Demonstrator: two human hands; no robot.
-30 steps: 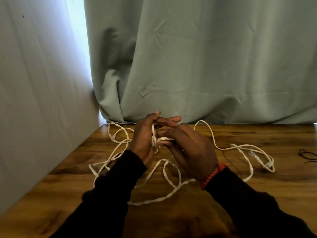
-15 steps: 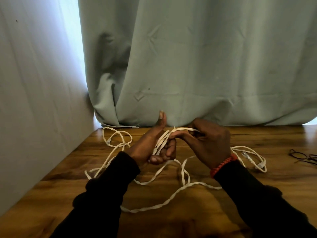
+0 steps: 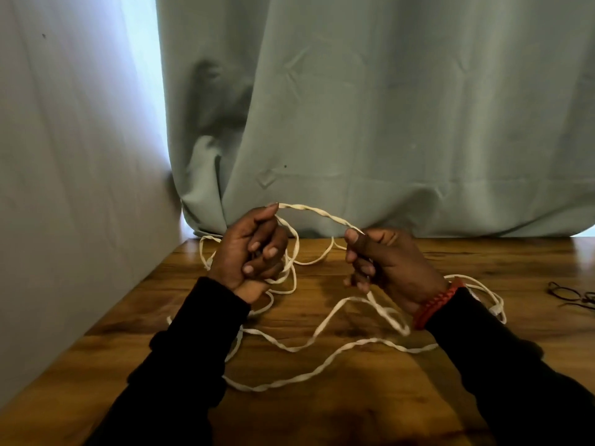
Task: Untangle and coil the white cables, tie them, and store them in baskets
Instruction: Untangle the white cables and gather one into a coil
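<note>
The left hand (image 3: 249,252) is curling its fingers around several gathered turns of the thin, twisted white cable (image 3: 317,212), gripping them in a closed fist with the thumb pointing upward and the palm facing the right. The right hand (image 3: 391,263) is pinching the same cable between thumb and forefinger while its remaining fingers are curling inward over a strand that is running down out of the fist. Between the two hands, which are being held apart above the tabletop, a short span of the cable is arching upward from the left thumb tip to the right thumb tip. A woven red bracelet (image 3: 438,302) is circling the right wrist, and long black sleeves (image 3: 180,365) are covering both forearms.

Below and around the hands, the rest of the cable is lying in loose, overlapping loops on the dark-grained wooden table (image 3: 322,413): some loops are hanging from the left fist and trailing toward the far left corner, one long strand is snaking across the near middle of the table beneath both wrists, and further loops with a small white end connector (image 3: 497,309) are lying just beyond the right wrist. A pair of dark-framed eyeglasses (image 3: 571,294) is resting near the right edge, well apart from the cable. A pale green fabric curtain (image 3: 386,107) is hanging behind the table.
</note>
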